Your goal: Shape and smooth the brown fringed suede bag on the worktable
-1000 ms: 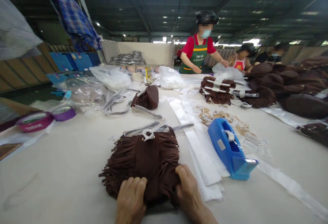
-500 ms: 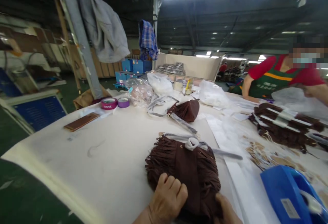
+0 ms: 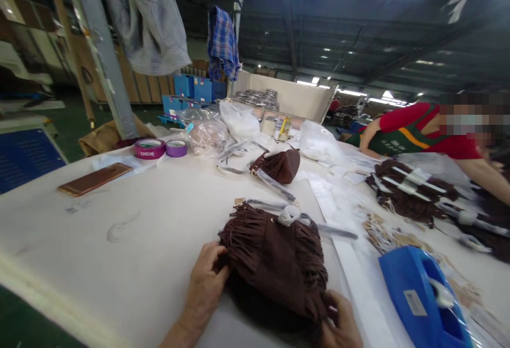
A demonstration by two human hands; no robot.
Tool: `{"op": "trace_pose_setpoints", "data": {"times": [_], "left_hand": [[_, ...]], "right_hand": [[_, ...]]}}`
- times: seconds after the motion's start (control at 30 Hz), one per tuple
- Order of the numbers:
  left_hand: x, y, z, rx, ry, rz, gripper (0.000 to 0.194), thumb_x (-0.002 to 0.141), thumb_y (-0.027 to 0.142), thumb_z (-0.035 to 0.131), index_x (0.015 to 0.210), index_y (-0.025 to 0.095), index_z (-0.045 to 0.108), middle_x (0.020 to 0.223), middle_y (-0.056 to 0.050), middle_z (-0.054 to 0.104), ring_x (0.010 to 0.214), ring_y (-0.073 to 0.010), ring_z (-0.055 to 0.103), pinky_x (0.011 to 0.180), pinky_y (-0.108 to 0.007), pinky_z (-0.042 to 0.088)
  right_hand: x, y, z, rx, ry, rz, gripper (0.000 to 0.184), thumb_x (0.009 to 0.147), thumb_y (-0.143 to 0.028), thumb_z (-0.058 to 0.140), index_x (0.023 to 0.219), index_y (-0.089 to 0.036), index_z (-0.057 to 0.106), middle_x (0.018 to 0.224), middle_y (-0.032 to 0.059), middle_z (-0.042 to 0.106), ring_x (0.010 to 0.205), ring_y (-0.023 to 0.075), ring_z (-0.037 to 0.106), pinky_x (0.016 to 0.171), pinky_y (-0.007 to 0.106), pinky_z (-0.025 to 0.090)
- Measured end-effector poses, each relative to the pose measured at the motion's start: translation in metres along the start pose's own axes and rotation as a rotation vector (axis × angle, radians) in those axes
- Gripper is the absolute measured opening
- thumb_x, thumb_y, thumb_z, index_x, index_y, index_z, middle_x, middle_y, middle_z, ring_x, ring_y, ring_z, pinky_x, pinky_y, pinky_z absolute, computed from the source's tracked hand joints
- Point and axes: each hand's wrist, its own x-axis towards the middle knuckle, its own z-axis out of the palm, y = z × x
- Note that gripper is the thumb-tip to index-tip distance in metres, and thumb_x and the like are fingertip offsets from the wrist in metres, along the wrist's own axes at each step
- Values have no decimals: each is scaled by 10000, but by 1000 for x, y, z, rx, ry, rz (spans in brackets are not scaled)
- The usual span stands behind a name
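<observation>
A dark brown fringed handbag lies on the white table in front of me, its bottom edge tipped toward me. Pale wrapping covers its straps and a knot of white foam at the top. With bent fingers, my left hand grips the bag's left side. My right hand is closed on the lower right corner, partly hidden by the fringe and cut by the frame's bottom edge. Beyond it rests a smaller brown fringed bag with a wrapped strap.
A blue tape dispenser stands at right, near scattered tan tags and stacked brown bags. At left lie a phone and tape rolls. Across the table, a person in a green apron leans in.
My left hand has moved from the bag's front to its left side. The bag's lower edge is now raised and its dark underside shows. The view has shifted; the co-worker leans lower.
</observation>
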Motion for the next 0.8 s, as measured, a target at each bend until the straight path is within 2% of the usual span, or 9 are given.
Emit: {"op": "trace_pose_setpoints", "data": {"times": [0.1,0.17,0.23,0.33,0.47,0.67,0.8], "left_hand": [[2,-4,0,44,13,22,189,686,367,544,751,209,626,858,-34,612,831,-200,585,738,-328,514],[5,-7,-1,88,15,27,195,676,379,533,732,216,623,821,-21,615,796,-192,586,731,-318,508],[8,-9,-3,114,19,34,201,669,395,525,715,222,617,786,-8,615,763,-186,586,713,-302,505],[10,-11,-8,140,5,32,218,659,429,533,697,228,609,745,0,611,719,-186,589,665,-288,499],[6,-11,-16,200,-28,-20,234,652,438,515,716,228,594,749,-4,606,703,-198,589,647,-303,488],[-2,-8,-16,328,-45,-74,231,693,415,430,772,242,561,770,3,600,709,-202,583,712,-331,467],[-3,-10,-14,376,-51,-7,228,669,383,429,764,223,561,779,-14,601,731,-203,583,707,-312,471]], "right_hand": [[-1,-9,-2,254,-65,164,341,686,-464,621,892,-206,535,844,29,603,735,184,606,626,261,494],[4,-14,-6,379,-131,200,289,642,-385,680,817,-193,553,768,8,599,713,167,588,629,246,484],[12,-20,-10,453,-172,223,232,607,-296,708,735,-180,553,681,-17,563,633,133,543,568,218,451],[21,-30,-13,508,-150,234,203,569,-224,703,628,-172,516,574,-49,489,532,93,454,483,187,380],[22,-37,-6,489,-53,209,200,550,-220,679,574,-175,486,533,-59,453,506,87,417,467,188,359],[9,-26,9,327,121,176,131,618,-236,583,591,-194,462,538,-56,435,495,98,392,444,196,329],[10,-28,8,202,173,-38,132,644,-160,550,574,-197,444,625,-33,453,607,122,438,557,218,371]]}}
